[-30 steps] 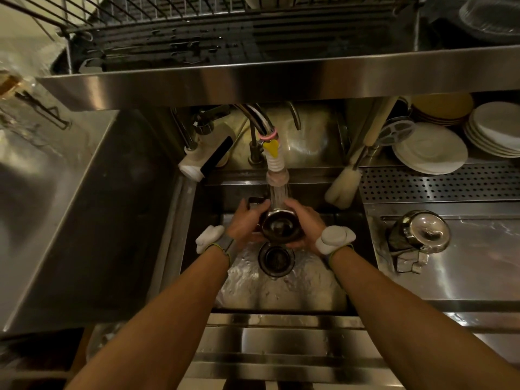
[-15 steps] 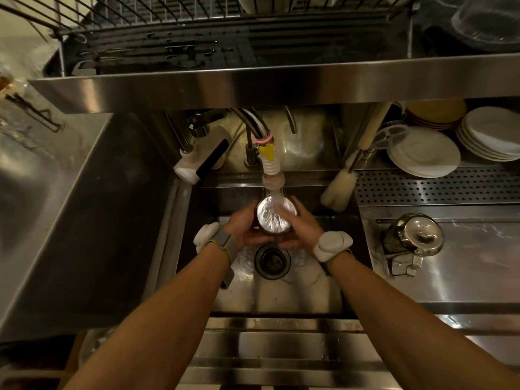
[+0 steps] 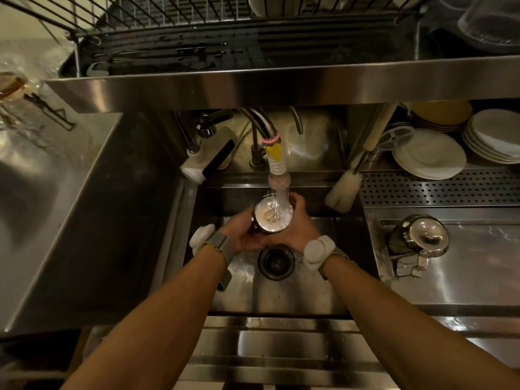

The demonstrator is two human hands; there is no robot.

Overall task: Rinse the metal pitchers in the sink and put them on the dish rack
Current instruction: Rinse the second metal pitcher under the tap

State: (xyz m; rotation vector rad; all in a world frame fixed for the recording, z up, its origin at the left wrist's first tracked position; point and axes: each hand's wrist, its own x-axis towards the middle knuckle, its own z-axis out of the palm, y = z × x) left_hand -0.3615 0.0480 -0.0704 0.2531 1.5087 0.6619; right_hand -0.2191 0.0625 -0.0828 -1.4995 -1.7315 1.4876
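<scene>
Metal pitcher [image 3: 272,214] sits upright between left hand [image 3: 244,235] and right hand [image 3: 298,224]; both grips closed round it.

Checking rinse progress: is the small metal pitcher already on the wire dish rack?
No, both hands hold the small metal pitcher under the running tap.

Steel counter [image 3: 464,280], with second pitcher [image 3: 419,239] and stacked plates [image 3: 430,154]

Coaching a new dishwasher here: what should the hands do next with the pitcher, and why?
Probably tip the pitcher over the drain to dump it. Both hands hold it upright under the running tap, and it looks nearly full of cloudy, foamy water.
</scene>
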